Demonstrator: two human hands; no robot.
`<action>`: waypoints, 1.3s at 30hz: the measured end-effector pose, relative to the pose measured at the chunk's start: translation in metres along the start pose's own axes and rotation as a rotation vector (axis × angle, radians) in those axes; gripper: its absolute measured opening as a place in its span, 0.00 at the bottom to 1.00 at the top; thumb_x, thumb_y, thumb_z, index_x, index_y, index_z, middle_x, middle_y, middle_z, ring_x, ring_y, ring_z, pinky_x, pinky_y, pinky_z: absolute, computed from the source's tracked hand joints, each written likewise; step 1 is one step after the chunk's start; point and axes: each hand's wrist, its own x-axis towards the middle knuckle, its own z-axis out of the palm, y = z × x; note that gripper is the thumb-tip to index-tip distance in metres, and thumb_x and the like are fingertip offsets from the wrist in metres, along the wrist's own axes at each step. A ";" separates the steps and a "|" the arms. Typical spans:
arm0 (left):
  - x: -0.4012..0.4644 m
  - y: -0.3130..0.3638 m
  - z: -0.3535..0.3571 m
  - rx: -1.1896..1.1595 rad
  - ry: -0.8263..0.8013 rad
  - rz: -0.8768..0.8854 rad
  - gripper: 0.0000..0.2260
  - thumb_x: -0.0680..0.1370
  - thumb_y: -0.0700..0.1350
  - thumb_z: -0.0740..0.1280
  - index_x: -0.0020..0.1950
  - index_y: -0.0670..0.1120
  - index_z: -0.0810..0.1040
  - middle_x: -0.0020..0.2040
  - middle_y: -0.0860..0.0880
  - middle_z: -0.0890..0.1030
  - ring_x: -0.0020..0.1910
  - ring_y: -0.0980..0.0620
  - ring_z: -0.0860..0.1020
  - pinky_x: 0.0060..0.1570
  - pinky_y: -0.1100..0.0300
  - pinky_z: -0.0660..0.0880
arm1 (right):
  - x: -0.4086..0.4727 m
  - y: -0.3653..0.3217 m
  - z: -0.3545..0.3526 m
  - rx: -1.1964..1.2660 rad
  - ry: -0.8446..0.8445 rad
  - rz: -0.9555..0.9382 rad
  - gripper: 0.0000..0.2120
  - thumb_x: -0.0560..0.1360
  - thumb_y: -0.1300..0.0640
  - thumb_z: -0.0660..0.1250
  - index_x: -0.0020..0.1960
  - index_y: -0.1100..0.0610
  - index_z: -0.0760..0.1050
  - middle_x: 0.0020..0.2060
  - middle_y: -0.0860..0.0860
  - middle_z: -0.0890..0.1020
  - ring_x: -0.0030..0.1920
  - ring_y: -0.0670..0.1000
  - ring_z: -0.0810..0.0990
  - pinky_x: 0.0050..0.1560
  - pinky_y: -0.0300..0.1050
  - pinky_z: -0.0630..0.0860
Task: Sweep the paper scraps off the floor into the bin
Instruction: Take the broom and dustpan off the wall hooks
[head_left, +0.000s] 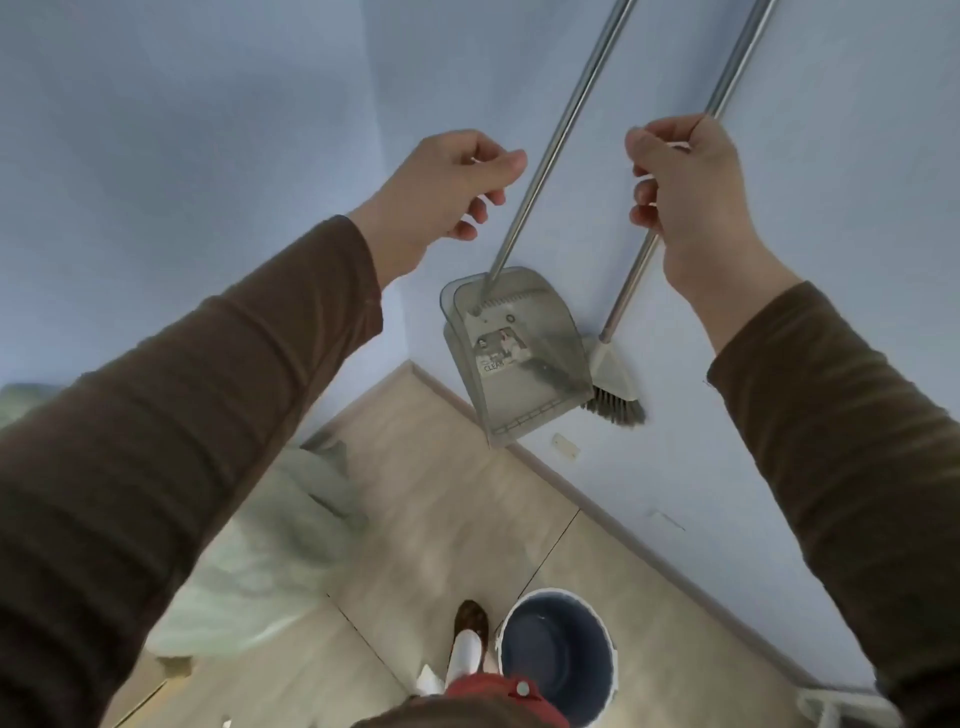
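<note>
A grey broom (615, 387) with a long metal handle hangs against the blue wall, and my right hand (685, 192) is closed around that handle. Left of it hangs a translucent grey dustpan (519, 358) on its own metal handle (550, 150). My left hand (452, 182) sits just left of the dustpan handle, fingers curled and apart from it, holding nothing. A grey bin (558, 654) stands open on the floor below, beside my foot. A white paper scrap (428, 680) lies on the floor near my foot.
Pale wood-look floor (426, 519) meets the wall at a light skirting board (597, 499). A white bundle of plastic or cloth (260, 561) lies at the left. My foot in a brown shoe (470, 623) stands next to the bin. A white object (841, 712) shows at the bottom right.
</note>
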 end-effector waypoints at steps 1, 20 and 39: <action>0.014 0.006 0.002 0.011 -0.012 0.021 0.12 0.78 0.55 0.69 0.51 0.46 0.79 0.41 0.52 0.80 0.36 0.55 0.75 0.37 0.62 0.76 | 0.013 -0.005 -0.003 0.003 0.019 -0.021 0.09 0.76 0.55 0.70 0.54 0.56 0.74 0.40 0.50 0.77 0.29 0.44 0.72 0.32 0.39 0.74; 0.246 0.174 0.052 0.196 0.117 0.403 0.26 0.78 0.56 0.68 0.72 0.45 0.68 0.64 0.45 0.74 0.55 0.50 0.75 0.54 0.60 0.72 | 0.188 -0.131 -0.066 -0.390 0.347 -0.391 0.21 0.71 0.43 0.69 0.59 0.50 0.67 0.52 0.49 0.76 0.48 0.55 0.83 0.50 0.59 0.82; 0.290 0.204 0.051 0.255 0.143 0.508 0.10 0.82 0.48 0.63 0.49 0.41 0.78 0.47 0.40 0.85 0.41 0.46 0.81 0.48 0.48 0.79 | 0.223 -0.140 -0.074 -0.798 0.468 -0.461 0.15 0.74 0.45 0.66 0.56 0.52 0.70 0.40 0.50 0.84 0.41 0.55 0.83 0.43 0.51 0.80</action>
